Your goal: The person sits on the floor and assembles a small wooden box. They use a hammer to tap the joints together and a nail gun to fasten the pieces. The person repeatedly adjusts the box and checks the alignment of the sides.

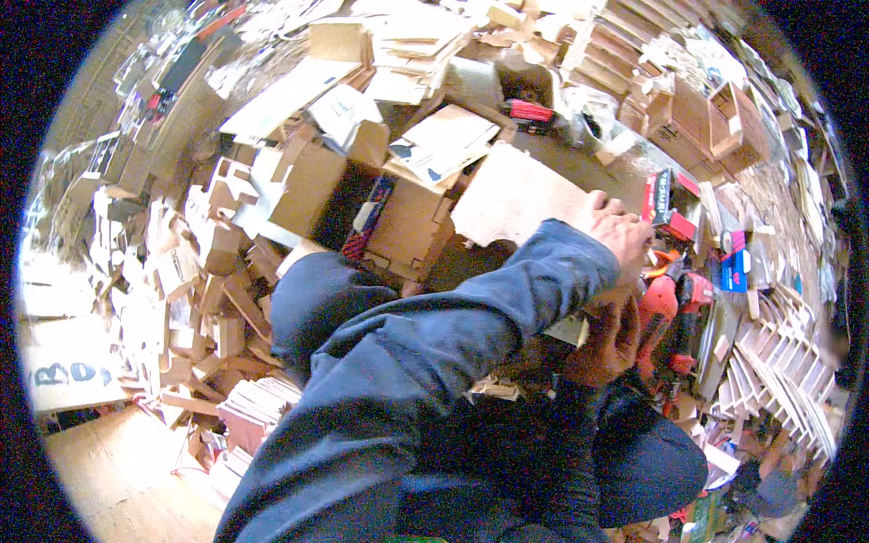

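Note:
A pale, thin wooden board [518, 195] lies slanted in front of me, one of its edges ragged. My left arm reaches across to the right, and my left hand [623, 233] is closed over the right end of this board. Just below it, my right hand [605, 346] has its fingers curled up close to the board's lower right end. What those fingers pinch, if anything, is hidden. Right beside both hands stand red power tools [659, 306], with an orange piece [665, 264] above them.
A red and black box [670, 204] and a blue box [731, 262] stand to the right. Wood offcuts [222, 244] heap up at left; stacked wooden strips [787, 376] lie at right. An open cardboard box [312, 190] and a wooden box [409, 226] stand left of the board.

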The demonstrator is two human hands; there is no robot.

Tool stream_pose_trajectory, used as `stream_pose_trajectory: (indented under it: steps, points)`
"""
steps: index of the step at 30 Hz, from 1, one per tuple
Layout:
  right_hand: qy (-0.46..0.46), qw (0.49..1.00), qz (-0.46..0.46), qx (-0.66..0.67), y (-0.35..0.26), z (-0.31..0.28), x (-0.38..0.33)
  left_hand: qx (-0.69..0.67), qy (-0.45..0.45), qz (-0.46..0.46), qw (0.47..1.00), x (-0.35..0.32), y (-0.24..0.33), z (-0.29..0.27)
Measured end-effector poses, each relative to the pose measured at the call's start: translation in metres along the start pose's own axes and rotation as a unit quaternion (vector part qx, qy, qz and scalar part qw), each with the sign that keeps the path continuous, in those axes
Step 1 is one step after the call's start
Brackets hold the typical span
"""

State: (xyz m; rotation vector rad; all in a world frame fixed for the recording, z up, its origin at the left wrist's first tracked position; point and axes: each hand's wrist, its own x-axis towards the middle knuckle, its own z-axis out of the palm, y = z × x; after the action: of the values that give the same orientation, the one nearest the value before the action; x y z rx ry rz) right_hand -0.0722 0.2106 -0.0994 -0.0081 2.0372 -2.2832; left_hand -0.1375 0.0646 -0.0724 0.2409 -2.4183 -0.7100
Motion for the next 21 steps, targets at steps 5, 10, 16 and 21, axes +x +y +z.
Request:
stream_pose_trajectory:
  steps: [5, 10, 16, 21]
  points:
    - [-0.018, 0.943, -0.056, -0.329, -0.060, -0.010, 0.030, -0.008, -0.036, -0.026, 0.999, 0.001, 0.000, 0.015]
    - [-0.250, 0.887, -0.298, -0.250, -0.134, 0.079, 0.017, 0.027, -0.031, -0.024, 0.999, 0.004, 0.000, 0.012]
    - [-0.664, 0.498, -0.439, -0.345, -0.080, 0.299, -0.064, -0.066, -0.058, -0.029, 0.996, 0.000, 0.001, 0.000]
    - [-0.685, 0.376, -0.390, -0.488, -0.011, 0.349, -0.098, -0.033, -0.091, -0.011, 0.995, 0.001, 0.001, -0.011]
